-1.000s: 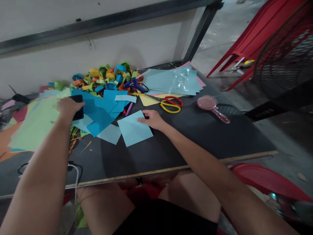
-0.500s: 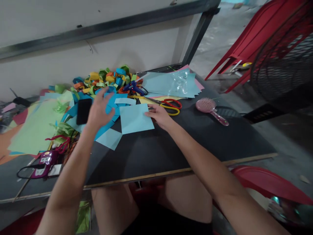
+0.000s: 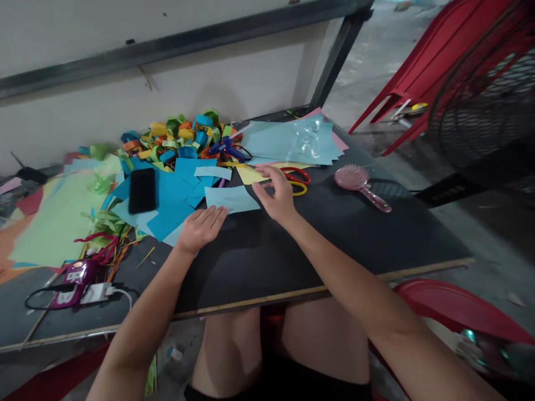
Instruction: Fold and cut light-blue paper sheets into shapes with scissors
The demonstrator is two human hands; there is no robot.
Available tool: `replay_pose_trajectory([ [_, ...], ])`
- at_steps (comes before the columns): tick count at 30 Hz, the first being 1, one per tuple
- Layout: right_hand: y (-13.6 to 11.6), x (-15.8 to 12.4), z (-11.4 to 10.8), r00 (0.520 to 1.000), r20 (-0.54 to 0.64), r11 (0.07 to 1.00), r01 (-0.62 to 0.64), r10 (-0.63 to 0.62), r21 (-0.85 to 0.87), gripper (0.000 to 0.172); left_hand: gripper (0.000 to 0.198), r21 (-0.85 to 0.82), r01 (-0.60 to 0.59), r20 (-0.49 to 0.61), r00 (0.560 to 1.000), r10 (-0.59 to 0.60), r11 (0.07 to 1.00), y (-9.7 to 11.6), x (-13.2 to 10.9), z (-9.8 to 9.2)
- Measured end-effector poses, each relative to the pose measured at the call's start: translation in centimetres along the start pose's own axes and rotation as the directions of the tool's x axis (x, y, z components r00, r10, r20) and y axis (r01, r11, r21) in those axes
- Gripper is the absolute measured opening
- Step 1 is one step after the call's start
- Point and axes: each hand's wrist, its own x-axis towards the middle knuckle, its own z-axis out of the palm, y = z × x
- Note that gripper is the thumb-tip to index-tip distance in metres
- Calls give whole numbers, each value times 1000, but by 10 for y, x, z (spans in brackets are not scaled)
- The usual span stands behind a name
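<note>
A light blue paper square (image 3: 232, 199) lies on the dark table (image 3: 317, 239), its near half looking folded over. My left hand (image 3: 201, 227) rests at its near left corner, fingers stretched flat and together. My right hand (image 3: 276, 196) presses on the paper's right edge with fingers spread. Just beyond it lie red and yellow scissors (image 3: 297, 179). A black phone (image 3: 142, 190) lies on darker blue paper pieces (image 3: 175, 192) to the left.
A heap of coloured paper loops (image 3: 179, 136) and a blue glue gun (image 3: 228, 147) sit at the back. Light blue sheets (image 3: 296, 142), a pink hairbrush (image 3: 361, 185), large green sheets (image 3: 62, 217), a purple device with cable (image 3: 77, 278). Red chairs and a fan at right.
My left hand left the phone, swept right and came down at the light blue paper's near corner. The paper now shows about half its former depth. My right hand slid slightly up along its edge.
</note>
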Motion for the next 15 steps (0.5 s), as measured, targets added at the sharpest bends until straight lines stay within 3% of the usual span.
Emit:
replay_pose_trajectory([
  [1, -8, -4, 0, 971, 39, 967, 238, -236, -87, 27, 31, -16, 24, -4, 1000, -24, 1000, 2, 0, 0],
  [3, -21, -11, 3, 809, 179, 787, 587, -561, -188, 13, 30, -43, 71, -7, 997, -72, 997, 7, 1, 0],
  [4, -26, -14, 5, 734, 227, 701, 678, -640, -220, 9, 28, -43, 83, -11, 996, -84, 996, 9, 2, 1],
  [6, -32, -20, 11, 666, 253, 606, 744, -701, -280, 8, 24, -15, 72, -48, 996, -73, 997, 12, 4, 2],
  [8, -32, -22, 15, 674, 249, 593, 735, -696, -330, 10, 21, 19, 44, -110, 993, -41, 999, 13, 6, 3],
  [11, -29, -24, 17, 722, 306, 630, 692, -621, -353, 13, 19, 26, 18, -185, 983, -13, 999, 15, 9, 2],
  [15, -26, -23, 11, 774, 465, 759, 588, -429, -280, 16, 17, -71, 48, -200, 978, -61, 996, 18, 11, 0],
])
